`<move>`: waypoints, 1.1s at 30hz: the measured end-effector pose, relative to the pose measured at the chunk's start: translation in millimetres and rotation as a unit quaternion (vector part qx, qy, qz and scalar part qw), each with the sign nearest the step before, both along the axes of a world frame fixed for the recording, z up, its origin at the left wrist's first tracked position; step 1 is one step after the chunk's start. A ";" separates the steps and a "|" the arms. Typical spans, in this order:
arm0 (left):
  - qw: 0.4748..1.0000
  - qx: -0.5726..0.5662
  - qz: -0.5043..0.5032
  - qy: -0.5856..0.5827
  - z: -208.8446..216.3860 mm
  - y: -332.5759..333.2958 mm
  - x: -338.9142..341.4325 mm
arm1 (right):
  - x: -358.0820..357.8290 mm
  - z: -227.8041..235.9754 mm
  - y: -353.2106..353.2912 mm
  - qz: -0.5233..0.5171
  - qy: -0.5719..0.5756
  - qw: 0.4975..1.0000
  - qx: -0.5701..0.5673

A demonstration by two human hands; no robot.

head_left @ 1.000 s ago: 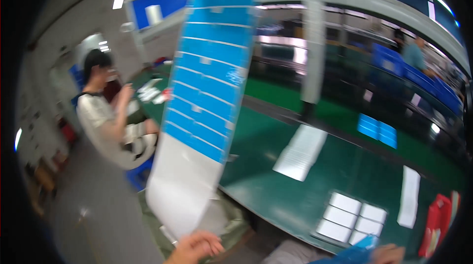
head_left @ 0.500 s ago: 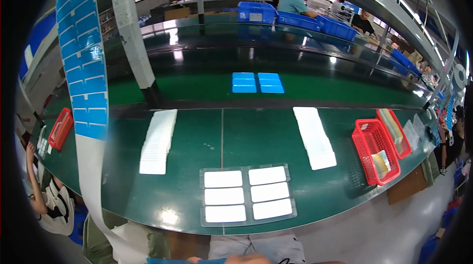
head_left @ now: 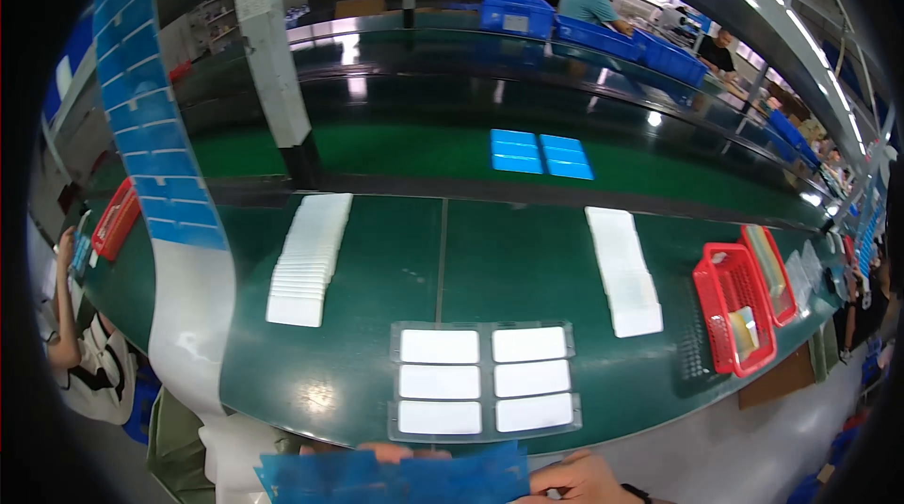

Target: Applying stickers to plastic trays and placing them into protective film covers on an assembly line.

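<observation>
A crinkled strip of blue film (head_left: 395, 478) stretches across the lower edge of the view. My right hand (head_left: 579, 478) pinches its right end, thumb and fingers closed on it. Fingertips of my left hand (head_left: 384, 452) show along the film's upper edge; the rest of that hand is hidden behind the film. Just beyond, on the green table (head_left: 377, 368), a clear plastic tray (head_left: 487, 419) holds several white rectangular pieces (head_left: 439, 382) in two columns. At the left hangs a long band of blue film pieces (head_left: 155, 151) on white backing (head_left: 188, 316).
Overlapping rows of white cards lie left (head_left: 309, 259) and right (head_left: 626, 273) of the tray. Two blue pieces (head_left: 541, 154) rest on the green strip behind. Red baskets (head_left: 734, 311) stand at right, another red basket (head_left: 117, 219) at far left. A post (head_left: 268, 52) rises left; people work beyond.
The blue film and both hands have risen further into view at the lower edge. The hanging band has swung and bent. The whole view has shifted slightly.
</observation>
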State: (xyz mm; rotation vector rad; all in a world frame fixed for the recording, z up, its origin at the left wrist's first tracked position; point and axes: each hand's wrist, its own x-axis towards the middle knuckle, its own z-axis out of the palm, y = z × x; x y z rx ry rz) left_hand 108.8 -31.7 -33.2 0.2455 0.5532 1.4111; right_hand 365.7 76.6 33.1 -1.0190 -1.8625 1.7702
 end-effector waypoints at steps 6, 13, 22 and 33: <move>0.987 -0.067 0.119 0.088 40.3 47.4 -40.2 | 0.6 0.2 42.1 -0.074 0.050 0.990 -0.105; 0.826 0.027 0.183 0.533 53.7 76.7 -75.6 | 2.3 -21.5 67.8 -0.205 0.136 0.965 -0.088; 0.570 0.138 -0.045 0.808 60.4 136.9 -72.9 | 12.2 -23.3 74.5 -0.233 0.107 0.959 -0.121; 0.536 0.149 -0.086 0.826 44.0 150.1 -64.1 | 13.3 -26.1 77.2 -0.230 0.101 0.960 -0.127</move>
